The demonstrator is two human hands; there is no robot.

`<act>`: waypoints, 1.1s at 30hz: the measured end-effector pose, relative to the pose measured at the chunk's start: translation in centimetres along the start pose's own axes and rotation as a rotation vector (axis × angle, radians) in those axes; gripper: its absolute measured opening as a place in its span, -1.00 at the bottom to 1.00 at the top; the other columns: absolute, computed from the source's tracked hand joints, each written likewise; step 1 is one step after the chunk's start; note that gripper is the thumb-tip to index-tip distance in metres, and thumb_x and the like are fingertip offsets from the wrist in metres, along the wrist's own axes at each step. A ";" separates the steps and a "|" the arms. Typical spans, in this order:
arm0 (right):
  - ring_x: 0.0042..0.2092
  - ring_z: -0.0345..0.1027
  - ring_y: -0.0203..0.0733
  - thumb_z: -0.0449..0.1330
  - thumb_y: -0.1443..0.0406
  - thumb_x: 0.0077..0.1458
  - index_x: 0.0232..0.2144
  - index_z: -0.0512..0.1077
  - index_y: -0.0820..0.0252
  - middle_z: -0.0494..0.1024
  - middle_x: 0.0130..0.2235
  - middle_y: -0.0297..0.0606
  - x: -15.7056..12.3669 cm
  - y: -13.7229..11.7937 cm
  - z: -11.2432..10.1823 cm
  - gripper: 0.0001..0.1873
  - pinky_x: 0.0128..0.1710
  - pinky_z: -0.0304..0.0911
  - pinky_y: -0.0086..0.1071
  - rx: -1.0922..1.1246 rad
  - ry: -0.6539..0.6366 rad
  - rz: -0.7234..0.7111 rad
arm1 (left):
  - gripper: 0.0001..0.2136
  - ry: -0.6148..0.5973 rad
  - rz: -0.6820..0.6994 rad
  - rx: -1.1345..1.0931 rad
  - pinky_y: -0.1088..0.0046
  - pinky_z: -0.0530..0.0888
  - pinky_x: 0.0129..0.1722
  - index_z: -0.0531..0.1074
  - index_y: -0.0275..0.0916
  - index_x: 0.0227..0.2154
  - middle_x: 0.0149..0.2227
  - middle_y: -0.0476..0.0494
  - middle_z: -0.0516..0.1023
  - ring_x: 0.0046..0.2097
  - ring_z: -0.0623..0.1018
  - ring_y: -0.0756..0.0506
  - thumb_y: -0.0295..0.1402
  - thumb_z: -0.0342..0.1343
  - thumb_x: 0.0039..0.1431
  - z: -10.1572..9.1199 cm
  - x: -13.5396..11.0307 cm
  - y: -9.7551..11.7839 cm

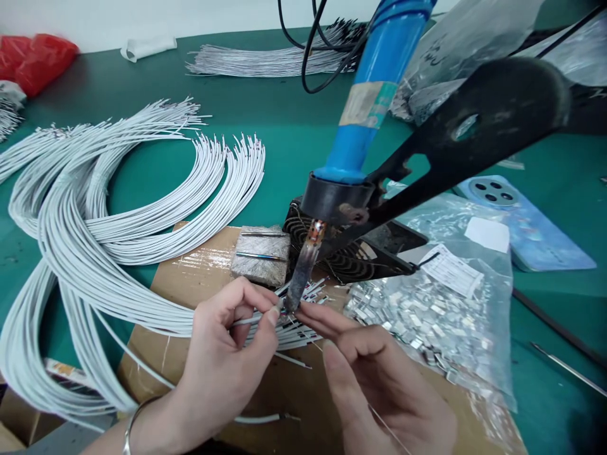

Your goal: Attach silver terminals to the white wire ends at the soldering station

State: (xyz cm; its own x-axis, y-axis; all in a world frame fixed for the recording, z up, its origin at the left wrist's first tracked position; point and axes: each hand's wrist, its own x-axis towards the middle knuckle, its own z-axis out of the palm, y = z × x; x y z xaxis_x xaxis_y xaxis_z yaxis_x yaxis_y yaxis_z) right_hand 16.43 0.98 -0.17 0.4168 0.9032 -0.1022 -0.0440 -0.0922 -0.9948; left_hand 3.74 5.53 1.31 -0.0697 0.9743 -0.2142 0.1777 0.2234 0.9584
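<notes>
My left hand (pixel 227 354) is closed, pinching the end of a white cable (pixel 245 321) between thumb and forefinger. That end sits at the tip of a blue-handled soldering iron (pixel 363 120), which is held tip-down in a black metal stand (pixel 441 145). To the right, my right hand (pixel 389 385) is closed on a thin solder wire (pixel 386 426), its fingertips close to the iron's tip. The exact contact at the cable end is hidden by the fingers and the tip. Behind my left hand, more white cable ends (pixel 303 338) lie fanned out on a cardboard sheet (pixel 165 284).
Large looped bundles of white cables (pixel 133 278) spread over the left side. A wire-wrapped block (pixel 260 262) and a black fan (pixel 341 259) stand behind the tip. Right are a plastic bag of small metal parts (pixel 427 322), a phone (pixel 535 227) and tweezers (pixel 569 370).
</notes>
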 end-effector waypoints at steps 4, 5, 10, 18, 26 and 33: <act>-0.03 0.71 -0.21 0.28 0.36 0.33 -0.44 0.40 0.08 0.77 -0.02 -0.21 0.3 0.4 -0.4 -0.73 0.02 0.54 -0.51 -0.011 -0.031 -0.023 | -0.88 0.021 0.010 0.007 0.55 0.11 -0.58 0.46 -0.22 -0.45 -0.30 -0.08 0.66 -0.54 0.23 0.08 -0.46 0.24 0.18 0.0 0.0 -0.1; -0.03 0.72 -0.20 0.28 0.37 0.33 -0.44 0.41 0.09 0.78 -0.03 -0.20 0.4 0.6 -0.6 -0.73 0.01 0.55 -0.52 -0.007 -0.052 -0.046 | -0.88 0.024 0.010 0.009 0.55 0.12 -0.58 0.46 -0.22 -0.46 -0.29 -0.09 0.66 -0.54 0.23 0.08 -0.46 0.25 0.17 0.0 0.0 -0.2; -0.03 0.72 -0.29 0.29 0.42 0.32 -0.42 0.45 0.07 0.79 -0.03 -0.30 1.0 1.1 -1.2 -0.75 -0.02 0.51 -0.65 0.028 -0.128 -0.132 | -0.87 0.010 0.018 0.014 0.54 0.13 -0.58 0.45 -0.21 -0.47 -0.30 -0.07 0.65 -0.56 0.21 0.09 -0.47 0.25 0.16 -0.2 -0.1 -0.2; -0.05 0.73 -0.27 0.29 0.41 0.32 -0.43 0.44 0.08 0.80 -0.05 -0.28 1.0 1.3 -1.2 -0.74 -0.02 0.52 -0.63 -0.016 -0.118 -0.137 | -0.87 0.007 0.005 0.031 0.52 0.14 -0.57 0.46 -0.20 -0.47 -0.30 -0.09 0.68 -0.52 0.33 0.05 -0.46 0.25 0.17 -0.3 -0.1 -0.1; -0.08 0.75 -0.19 0.33 0.39 0.26 -0.45 0.45 0.08 0.81 -0.08 -0.22 1.1 1.0 -1.0 -0.76 -0.07 0.57 -0.56 -0.052 -0.082 -0.138 | -0.87 -0.004 0.004 0.032 0.54 0.14 -0.57 0.45 -0.20 -0.46 -0.31 -0.09 0.67 -0.51 0.35 0.05 -0.44 0.24 0.18 -0.2 -0.1 0.0; -0.10 0.72 -0.33 0.34 0.37 0.28 -0.44 0.46 0.06 0.80 -0.09 -0.32 0.5 0.6 -0.5 -0.76 -0.05 0.51 -0.67 -0.012 -0.049 -0.095 | -0.87 -0.008 0.021 0.025 0.54 0.11 -0.58 0.45 -0.21 -0.46 -0.30 -0.08 0.68 -0.55 0.22 0.08 -0.46 0.23 0.19 -0.2 -0.3 -0.2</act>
State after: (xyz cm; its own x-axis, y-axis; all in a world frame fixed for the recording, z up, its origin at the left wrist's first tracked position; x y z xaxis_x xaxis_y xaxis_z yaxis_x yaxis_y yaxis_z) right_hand 17.03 1.20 -0.79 0.3735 0.9276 -0.0072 0.0051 -0.0098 -0.9999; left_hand 3.56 5.22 1.26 -0.0577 0.9790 -0.1957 0.2033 0.2035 0.9577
